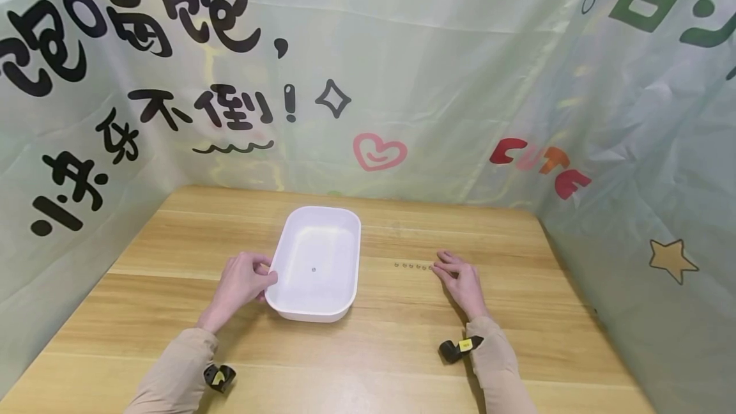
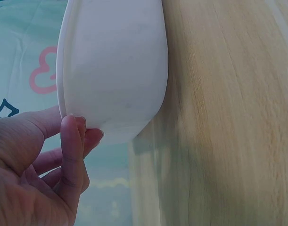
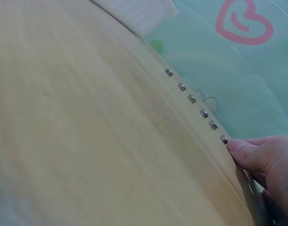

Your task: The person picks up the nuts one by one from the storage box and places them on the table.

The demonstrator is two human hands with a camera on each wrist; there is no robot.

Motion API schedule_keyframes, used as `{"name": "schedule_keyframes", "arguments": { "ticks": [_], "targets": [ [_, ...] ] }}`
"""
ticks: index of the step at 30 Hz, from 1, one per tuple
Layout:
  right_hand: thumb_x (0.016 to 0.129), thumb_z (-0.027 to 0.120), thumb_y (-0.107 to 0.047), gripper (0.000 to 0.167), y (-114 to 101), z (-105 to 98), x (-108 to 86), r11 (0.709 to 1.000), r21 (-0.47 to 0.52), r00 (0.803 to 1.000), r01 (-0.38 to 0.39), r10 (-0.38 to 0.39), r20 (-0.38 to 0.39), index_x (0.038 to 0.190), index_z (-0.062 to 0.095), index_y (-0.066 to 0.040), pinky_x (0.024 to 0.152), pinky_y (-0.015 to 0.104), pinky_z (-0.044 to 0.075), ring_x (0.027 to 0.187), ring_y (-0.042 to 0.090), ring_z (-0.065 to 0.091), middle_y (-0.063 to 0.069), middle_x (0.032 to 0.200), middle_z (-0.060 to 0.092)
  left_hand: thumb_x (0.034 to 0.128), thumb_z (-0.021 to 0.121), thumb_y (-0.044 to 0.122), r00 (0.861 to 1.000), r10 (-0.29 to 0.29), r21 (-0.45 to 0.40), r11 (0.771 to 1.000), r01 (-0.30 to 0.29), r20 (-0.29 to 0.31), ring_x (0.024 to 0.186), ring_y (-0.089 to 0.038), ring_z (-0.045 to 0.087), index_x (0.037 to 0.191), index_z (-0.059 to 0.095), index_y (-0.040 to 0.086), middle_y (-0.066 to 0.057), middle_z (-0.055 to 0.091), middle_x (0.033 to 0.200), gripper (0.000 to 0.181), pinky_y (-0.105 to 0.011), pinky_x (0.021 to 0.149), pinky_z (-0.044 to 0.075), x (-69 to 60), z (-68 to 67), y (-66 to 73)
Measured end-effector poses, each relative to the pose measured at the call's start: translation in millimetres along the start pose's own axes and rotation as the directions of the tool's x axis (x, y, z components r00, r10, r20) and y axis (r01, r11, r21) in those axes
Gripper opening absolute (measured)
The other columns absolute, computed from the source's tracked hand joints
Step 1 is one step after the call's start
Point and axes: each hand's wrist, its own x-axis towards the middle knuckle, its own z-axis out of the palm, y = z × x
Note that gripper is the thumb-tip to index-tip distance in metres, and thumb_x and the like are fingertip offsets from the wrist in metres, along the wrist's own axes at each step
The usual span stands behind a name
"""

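A white plastic tub stands on the table, with one tiny metal nut on its floor. My left hand grips the tub's near-left rim; the left wrist view shows thumb and fingers pinching its edge. Right of the tub, several small metal nuts lie in a spaced row. At the right end of that row is my right hand, thumb and fingertips pinched together at the last nut. The thumb partly covers this nut.
The wood-grain table runs back to a printed cloth hanging behind it and at both sides. A black wrist camera sits at the left cuff, another camera at the right.
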Motion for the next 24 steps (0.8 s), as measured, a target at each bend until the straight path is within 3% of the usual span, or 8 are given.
{"name": "schedule_keyframes", "arguments": {
  "ticks": [5, 12, 24],
  "targets": [
    [0.086, 0.076, -0.006, 0.018, 1.7, 0.4, -0.2, 1.000, -0.014, 1.000, -0.001, 0.001, -0.001, 0.101, 0.077, 0.004, 0.113, 0.056, 0.042, 0.130, 0.041, 0.058, 0.021, 0.127, 0.068, 0.0796, 0.067, 0.005, 1.000, 0.002, -0.001, 1.000, -0.002, 0.002, 0.046, -0.013, 0.064, 0.110, 0.069, -0.010, -0.016, 0.075, 0.078, 0.034, -0.027, 0.046, 0.054, -0.4, 0.5, 0.2],
    [0.087, 0.074, -0.006, 0.021, 2.1, 1.2, -1.6, 0.995, -0.062, 0.997, 0.077, -0.077, 0.005, 0.104, 0.076, 0.005, 0.114, 0.060, 0.038, 0.128, 0.043, 0.059, 0.024, 0.126, 0.068, 0.0790, 0.066, 0.004, 1.000, 0.009, 0.008, 1.000, -0.009, -0.003, 0.046, -0.013, 0.063, 0.110, 0.068, -0.011, -0.016, 0.076, 0.078, 0.034, -0.027, 0.045, 0.054, -1.0, -0.3, 0.1],
    [0.085, 0.075, -0.004, 0.020, 3.6, -0.7, -3.0, 0.997, -0.025, 0.997, 0.075, -0.075, -0.001, 0.103, 0.076, 0.005, 0.116, 0.057, 0.038, 0.128, 0.043, 0.059, 0.024, 0.124, 0.069, 0.0785, 0.067, 0.004, 1.000, 0.003, 0.014, 1.000, -0.003, -0.006, 0.047, -0.017, 0.065, 0.110, 0.069, -0.009, -0.014, 0.075, 0.076, 0.034, -0.027, 0.045, 0.053, -0.9, -0.2, 0.3]
  ]
}}
